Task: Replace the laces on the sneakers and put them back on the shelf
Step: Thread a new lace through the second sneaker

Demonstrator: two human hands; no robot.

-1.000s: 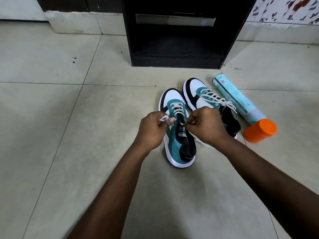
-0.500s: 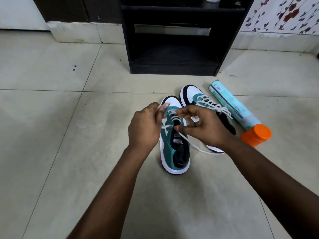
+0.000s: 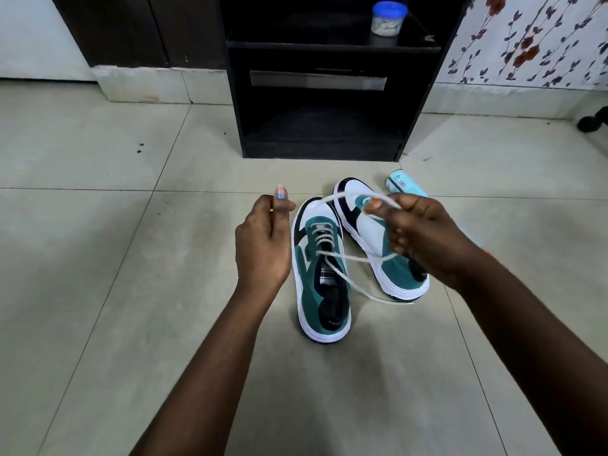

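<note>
On the pale tiled floor (image 3: 131, 291) before a black wooden shelf unit (image 3: 325, 93), we see two teal, white and black sneakers (image 3: 324, 278). Our right hand (image 3: 424, 235) pinches the white lace (image 3: 355, 258) of the nearer sneaker, lifted above it; our left hand (image 3: 263, 241) hovers beside it, fingers curled, holding nothing visible.
</note>
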